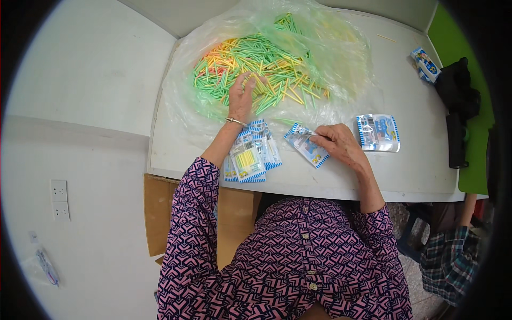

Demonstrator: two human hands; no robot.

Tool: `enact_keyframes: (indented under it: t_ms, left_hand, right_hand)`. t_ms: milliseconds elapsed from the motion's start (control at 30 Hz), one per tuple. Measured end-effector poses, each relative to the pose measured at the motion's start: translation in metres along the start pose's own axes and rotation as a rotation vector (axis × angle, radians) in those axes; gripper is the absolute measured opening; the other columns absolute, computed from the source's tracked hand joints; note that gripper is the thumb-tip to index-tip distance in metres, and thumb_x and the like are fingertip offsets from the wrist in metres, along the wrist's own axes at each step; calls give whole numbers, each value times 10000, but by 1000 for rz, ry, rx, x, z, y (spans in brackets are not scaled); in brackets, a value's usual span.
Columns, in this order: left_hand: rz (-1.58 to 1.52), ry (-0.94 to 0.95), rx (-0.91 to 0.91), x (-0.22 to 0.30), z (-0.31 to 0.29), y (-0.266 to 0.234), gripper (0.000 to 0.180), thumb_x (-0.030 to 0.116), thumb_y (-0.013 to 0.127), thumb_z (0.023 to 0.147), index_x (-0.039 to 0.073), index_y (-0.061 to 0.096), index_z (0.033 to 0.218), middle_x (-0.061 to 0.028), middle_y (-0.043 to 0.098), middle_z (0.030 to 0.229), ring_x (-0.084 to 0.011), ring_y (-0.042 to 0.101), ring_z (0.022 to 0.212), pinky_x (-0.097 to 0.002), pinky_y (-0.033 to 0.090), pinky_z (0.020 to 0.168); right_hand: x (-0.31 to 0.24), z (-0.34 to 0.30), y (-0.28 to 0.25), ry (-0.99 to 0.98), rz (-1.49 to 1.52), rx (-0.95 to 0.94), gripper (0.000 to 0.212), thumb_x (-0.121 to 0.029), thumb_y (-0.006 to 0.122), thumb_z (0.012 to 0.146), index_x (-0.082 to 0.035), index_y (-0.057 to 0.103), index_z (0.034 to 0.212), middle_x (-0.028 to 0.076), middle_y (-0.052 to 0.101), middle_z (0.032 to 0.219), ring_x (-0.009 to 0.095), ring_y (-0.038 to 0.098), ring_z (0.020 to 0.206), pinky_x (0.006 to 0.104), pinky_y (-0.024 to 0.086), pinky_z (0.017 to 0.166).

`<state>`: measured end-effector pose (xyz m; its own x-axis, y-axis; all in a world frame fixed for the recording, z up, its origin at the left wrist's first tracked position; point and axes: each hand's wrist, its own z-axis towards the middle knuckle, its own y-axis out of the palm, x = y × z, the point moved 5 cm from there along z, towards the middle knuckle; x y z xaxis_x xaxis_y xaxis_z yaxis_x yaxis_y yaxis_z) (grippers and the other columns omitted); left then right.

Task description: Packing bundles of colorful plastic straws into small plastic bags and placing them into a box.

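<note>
A heap of thin green, yellow and pink sticks (272, 53) lies in a large clear plastic bag (346, 80). My left hand (242, 97) reaches into the heap, its fingers curled round several yellow sticks. Between thumb and fingers, my right hand (341, 144) pinches a small blue-and-white packet (308, 145) at its right side, clear of the bag. Under my left forearm lies a pile of similar packets (247, 157), with yellow sticks showing through the top one's window. Just right of my right hand lies a stack of flat packets (378, 133).
The white table (426, 154) ends at a green panel (474, 149) on the right, where black objects (458, 90) stand. Near them is another blue packet (425, 65). A cardboard box (234, 218) sits below the front edge. Another person's checked sleeve (450, 261) shows at lower right.
</note>
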<state>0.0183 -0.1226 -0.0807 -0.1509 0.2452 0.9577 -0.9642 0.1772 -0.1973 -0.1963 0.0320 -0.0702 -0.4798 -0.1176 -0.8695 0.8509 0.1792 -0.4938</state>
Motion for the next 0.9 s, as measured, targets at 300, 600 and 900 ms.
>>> enact_keyframes:
  t_ms: [300, 600, 900]
  left_hand:
    - [-15, 115, 56, 33, 22, -23, 274, 215, 529, 937, -14, 537, 1089, -121, 674, 990, -185, 597, 984, -320, 409, 953]
    - [-734, -107, -92, 97, 2, 20, 203, 178, 499, 949, -9, 461, 1019, -211, 612, 977, -348, 613, 984, -417, 512, 884]
    - [-730, -89, -136, 137, -33, 57, 214, 213, 487, 962, 2, 453, 978, -183, 606, 932, -347, 618, 985, -437, 514, 891]
  right_hand:
    - [-2, 1, -12, 99, 288, 133, 279, -194, 625, 870, 21, 572, 700, -33, 460, 585, 54, 375, 569, 251, 308, 506]
    - [-14, 11, -8, 110, 660, 49, 235, -203, 652, 869, -13, 646, 730, -46, 542, 644, 29, 441, 603, 211, 340, 548]
    - [-17, 5, -10, 100, 765, -1, 239, -219, 656, 865, -16, 655, 738, -40, 549, 640, 37, 458, 617, 216, 357, 575]
